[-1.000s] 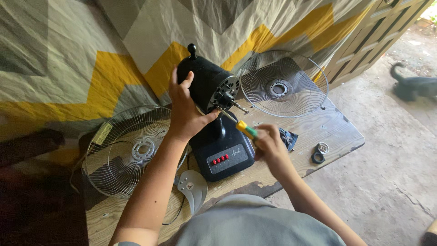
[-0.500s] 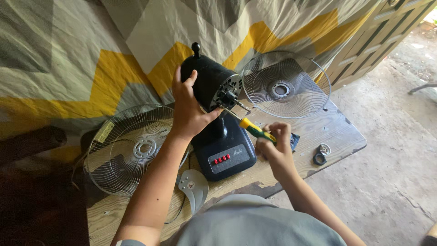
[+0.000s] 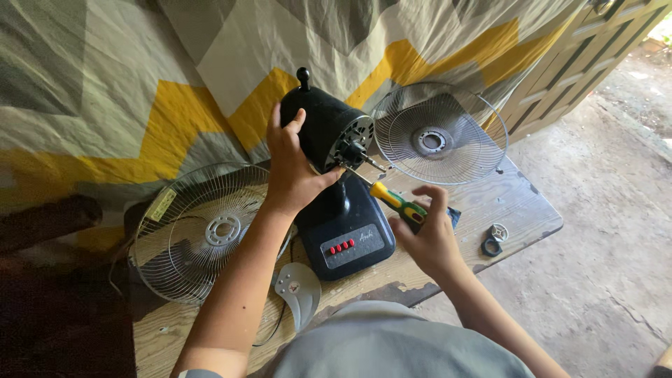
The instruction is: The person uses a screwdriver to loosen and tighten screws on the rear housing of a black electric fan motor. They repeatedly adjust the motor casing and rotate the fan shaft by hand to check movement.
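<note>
A dark fan with its guards off stands on a wooden table (image 3: 514, 203). My left hand (image 3: 292, 168) grips the black motor housing (image 3: 323, 126) from the left side. My right hand (image 3: 428, 234) holds a yellow and green screwdriver (image 3: 393, 199), its tip set against the front of the motor next to the bare shaft (image 3: 367, 157). Below the motor sits the navy fan base (image 3: 346, 238) with a row of red buttons.
A wire guard (image 3: 439, 133) leans against the yellow, grey and white cloth behind. A second wire guard (image 3: 206, 231) and a grey fan blade (image 3: 297, 290) lie at the left. A small round cap and nut (image 3: 493, 238) rest near the table's right edge. Concrete floor lies to the right.
My right hand has shifted the screwdriver up so its tip meets the motor front. The left hand keeps its hold on the housing. The view has drifted slightly.
</note>
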